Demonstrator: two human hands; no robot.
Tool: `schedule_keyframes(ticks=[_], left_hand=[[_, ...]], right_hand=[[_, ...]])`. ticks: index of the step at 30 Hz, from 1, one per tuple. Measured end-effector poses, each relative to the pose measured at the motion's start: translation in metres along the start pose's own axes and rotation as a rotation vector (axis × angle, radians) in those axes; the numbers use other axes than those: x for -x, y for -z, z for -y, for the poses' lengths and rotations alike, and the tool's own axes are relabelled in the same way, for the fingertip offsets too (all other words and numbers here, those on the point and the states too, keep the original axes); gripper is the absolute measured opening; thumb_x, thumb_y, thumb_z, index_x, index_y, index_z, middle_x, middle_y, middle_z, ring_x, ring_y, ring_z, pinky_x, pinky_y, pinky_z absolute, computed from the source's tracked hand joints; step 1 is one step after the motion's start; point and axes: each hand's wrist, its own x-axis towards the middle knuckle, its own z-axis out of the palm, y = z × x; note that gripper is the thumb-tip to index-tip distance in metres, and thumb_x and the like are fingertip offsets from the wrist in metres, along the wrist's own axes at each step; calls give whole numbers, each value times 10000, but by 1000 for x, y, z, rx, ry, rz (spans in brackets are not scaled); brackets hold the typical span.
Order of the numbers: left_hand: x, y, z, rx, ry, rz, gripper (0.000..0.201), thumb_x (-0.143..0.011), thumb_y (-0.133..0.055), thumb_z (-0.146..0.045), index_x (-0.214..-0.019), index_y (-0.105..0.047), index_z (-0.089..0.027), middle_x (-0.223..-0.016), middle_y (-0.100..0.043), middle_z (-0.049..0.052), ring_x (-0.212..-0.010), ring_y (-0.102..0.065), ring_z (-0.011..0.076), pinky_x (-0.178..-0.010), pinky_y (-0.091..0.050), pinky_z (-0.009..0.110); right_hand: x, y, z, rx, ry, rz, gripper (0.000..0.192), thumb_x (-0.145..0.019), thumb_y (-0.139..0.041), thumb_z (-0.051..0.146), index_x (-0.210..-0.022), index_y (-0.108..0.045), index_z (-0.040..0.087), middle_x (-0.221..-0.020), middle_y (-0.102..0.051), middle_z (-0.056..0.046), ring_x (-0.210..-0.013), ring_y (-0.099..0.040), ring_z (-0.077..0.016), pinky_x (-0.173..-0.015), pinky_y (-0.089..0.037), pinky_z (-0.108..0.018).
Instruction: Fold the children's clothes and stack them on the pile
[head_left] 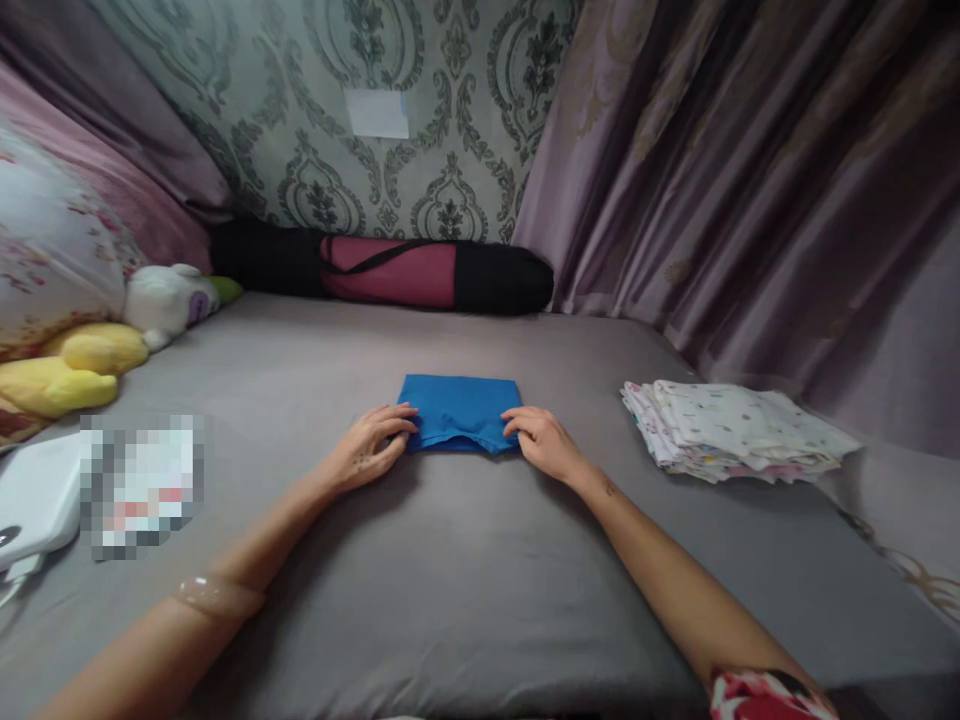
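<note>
I see the blue cloth point(459, 411) already folded small on the gray bed point(465, 600); my left hand point(373, 447) and right hand point(546, 443) pinch its near corners (stack of cloths point(735, 428) waits aside).

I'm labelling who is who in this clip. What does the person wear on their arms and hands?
Both forearms are bare. The left wrist carries a clear, pale bangle. A red floral sleeve shows at the right arm's upper end. The hands are bare, with no gloves.
</note>
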Motion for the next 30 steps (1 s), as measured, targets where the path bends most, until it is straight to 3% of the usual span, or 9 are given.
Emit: schedule_keyframes(ticks=[3,5,9,16,21,25,30], left_hand=[[-3,-15,3,1,137,-152,374,-931,-418,-432,-1123,-647,-207,-1295,-618,104,-1253,-528,250,-1097,-378,432],[-4,-22,7,-19,167,-156,426,-923,-429,-474,-1200,-609,-204,-1337,-585,117,-1285,-497,265,-1103,-361,456],[-1,-26,12,-18,195,-114,488,-916,-430,-485,-1277,-559,-183,-1399,-528,133,-1333,-444,276,-1129,-315,464],[0,-25,14,41,248,-71,521,-880,-458,-455,-1325,-518,-193,-1450,-479,121,-1360,-409,278,-1155,-266,464],[-1,-25,15,62,262,-111,523,-842,-489,-434,-1299,-533,-184,-1435,-491,130,-1335,-433,297,-1122,-324,475],[0,-24,15,89,262,-127,533,-814,-507,-394,-1298,-529,-174,-1429,-494,139,-1329,-440,299,-1121,-328,475],[1,-24,17,118,247,-141,562,-782,-518,-352,-1313,-510,-170,-1435,-486,139,-1337,-431,295,-1125,-320,476]], right_hand=[[-25,-10,11,55,-137,-6,464,-882,-352,149,-1262,-619,165,-1406,-534,-97,-1339,-435,-195,-1134,-304,-398],[-42,-17,18,111,-204,41,527,-948,-310,268,-1432,-441,109,-1533,-359,-120,-1437,-272,-214,-1181,-196,-417],[-60,-29,22,198,-268,105,649,-990,-221,425,-1508,-260,35,-1594,-182,-144,-1481,-99,-239,-1200,-71,-421],[-59,-47,8,231,-321,181,701,-988,-186,472,-1506,-246,2,-1586,-200,-160,-1472,-138,-269,-1197,-85,-412],[-61,-44,8,251,-319,211,702,-986,-204,475,-1505,-250,4,-1586,-197,-165,-1474,-131,-269,-1195,-93,-414],[-71,-38,21,254,-350,234,685,-988,-224,453,-1491,-278,-10,-1570,-234,-192,-1465,-162,-293,-1187,-106,-449],[-84,-53,47,239,-234,148,646,-995,-220,431,-1502,-279,35,-1586,-211,-149,-1474,-133,-255,-1192,-84,-426]])
